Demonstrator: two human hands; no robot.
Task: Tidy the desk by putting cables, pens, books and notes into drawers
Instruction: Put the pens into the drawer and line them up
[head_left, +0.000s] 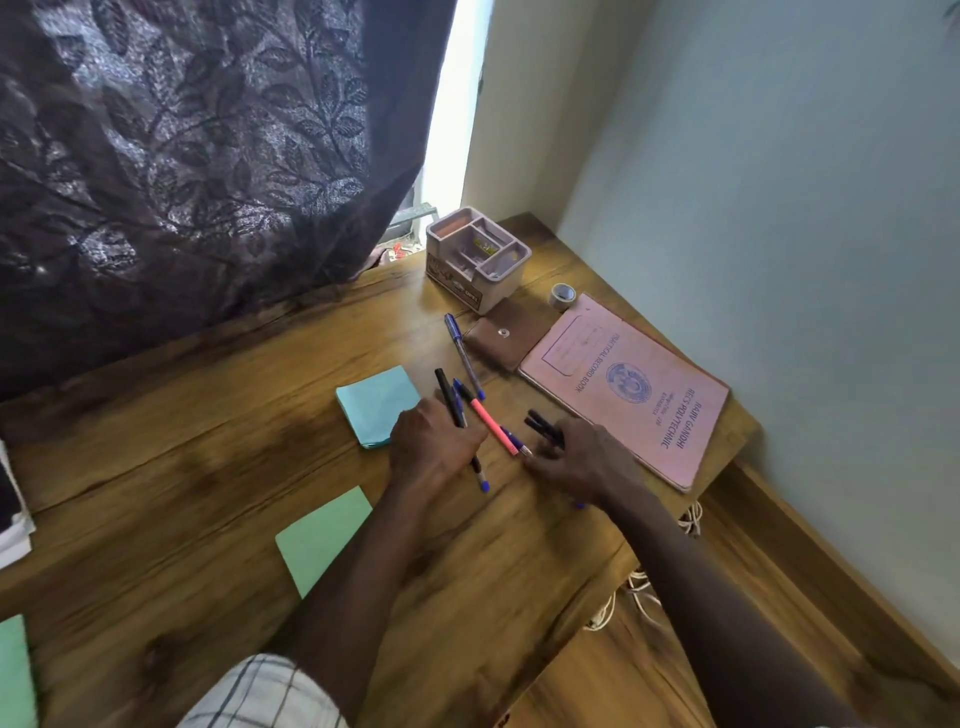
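Observation:
On the wooden desk (182, 493) my left hand (434, 447) grips dark pens (451, 400) that stick out past its fingers, one blue tip showing below. My right hand (582, 460) holds black pens (543, 426) in its curled fingers. Between the hands lies a pink pen (491, 422). A blue-capped pen (462, 351) lies further back. A blue pad of notes (376, 402) sits just left of my left hand, and a green note (324, 538) lies nearer. A pink record book (634, 389) lies at the right.
A beige desk organiser (478, 257) stands at the back, with a tape roll (562, 296) and a brown wallet (506, 335) beside it. A dark curtain (182, 156) hangs behind the desk. White cables (641, 590) hang below the desk's right edge. Another green note (13, 670) lies at the left edge.

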